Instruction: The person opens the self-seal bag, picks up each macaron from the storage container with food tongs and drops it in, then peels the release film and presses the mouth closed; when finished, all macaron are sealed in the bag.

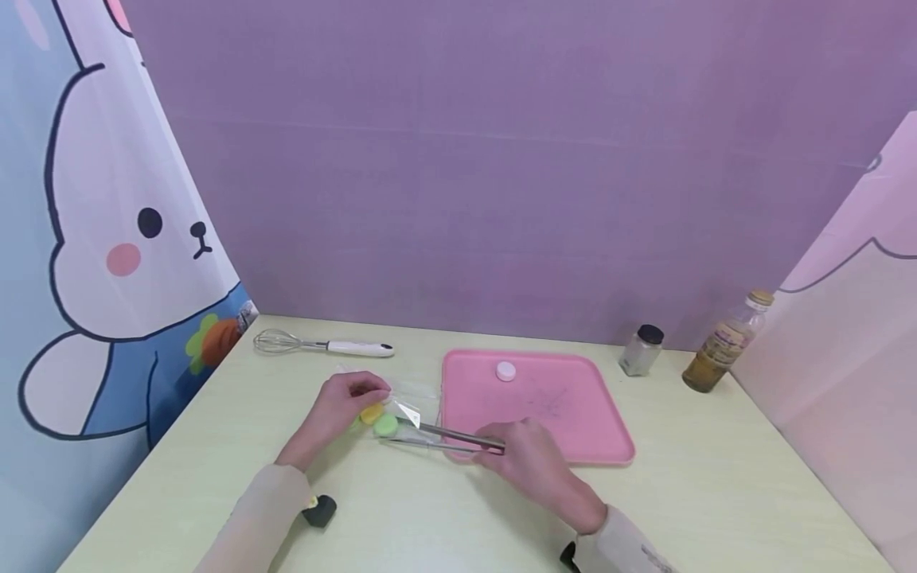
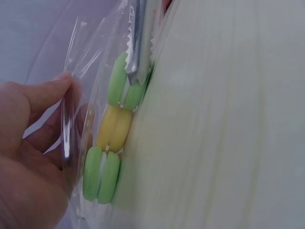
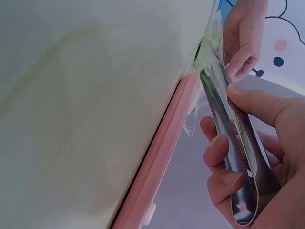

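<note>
My left hand [image 1: 340, 410] pinches the edge of a clear plastic bag [image 2: 78, 47] between thumb and fingers. Inside the bag, three macarons stand in a row on their edges: a green macaron [image 2: 101, 176], a yellow macaron [image 2: 113, 129] and another green macaron [image 2: 118, 83]. Metal tongs [image 3: 224, 102] are gripped in my right hand [image 1: 533, 461], thumb on one arm and fingers curled round the other. Their toothed tips reach into the bag and overlap the upper green macaron in the left wrist view.
Right of the bag lies a pink tray [image 1: 573, 418] bearing a small pale pink macaron-like disc [image 1: 505, 371]. Behind my left hand lies a whisk [image 1: 322, 345]. A black-lidded jar [image 1: 641, 352] and a corked bottle [image 1: 723, 346] stand at the back right, near the wall.
</note>
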### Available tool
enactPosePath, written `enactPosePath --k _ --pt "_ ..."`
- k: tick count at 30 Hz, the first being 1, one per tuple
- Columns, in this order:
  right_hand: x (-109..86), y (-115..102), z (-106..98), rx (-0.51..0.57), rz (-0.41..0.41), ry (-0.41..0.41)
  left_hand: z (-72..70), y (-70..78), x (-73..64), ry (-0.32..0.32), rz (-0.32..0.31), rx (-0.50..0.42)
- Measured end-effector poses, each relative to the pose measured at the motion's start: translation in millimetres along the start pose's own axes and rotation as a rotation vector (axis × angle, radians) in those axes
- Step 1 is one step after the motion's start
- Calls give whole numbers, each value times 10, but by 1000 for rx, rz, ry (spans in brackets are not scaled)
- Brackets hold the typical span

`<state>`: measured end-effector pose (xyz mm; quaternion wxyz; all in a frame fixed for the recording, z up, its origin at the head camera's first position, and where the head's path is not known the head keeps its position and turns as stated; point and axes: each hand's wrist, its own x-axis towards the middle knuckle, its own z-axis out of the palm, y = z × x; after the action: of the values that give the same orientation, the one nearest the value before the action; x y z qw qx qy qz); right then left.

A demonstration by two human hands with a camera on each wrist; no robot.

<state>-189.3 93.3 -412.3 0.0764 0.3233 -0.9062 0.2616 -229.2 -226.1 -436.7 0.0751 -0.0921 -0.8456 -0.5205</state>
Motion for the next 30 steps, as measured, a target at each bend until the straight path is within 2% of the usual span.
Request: enactPosePath --k 15,24,30 --pt "-34 18 -17 -20 5 5 -10 12 0 -3 -11 9" --pt "-192 65 -153 -39 41 32 -4 21 2 -3 -14 11" --pt "-334 113 -266 -57 29 74 -4 19 0 1 -28 17"
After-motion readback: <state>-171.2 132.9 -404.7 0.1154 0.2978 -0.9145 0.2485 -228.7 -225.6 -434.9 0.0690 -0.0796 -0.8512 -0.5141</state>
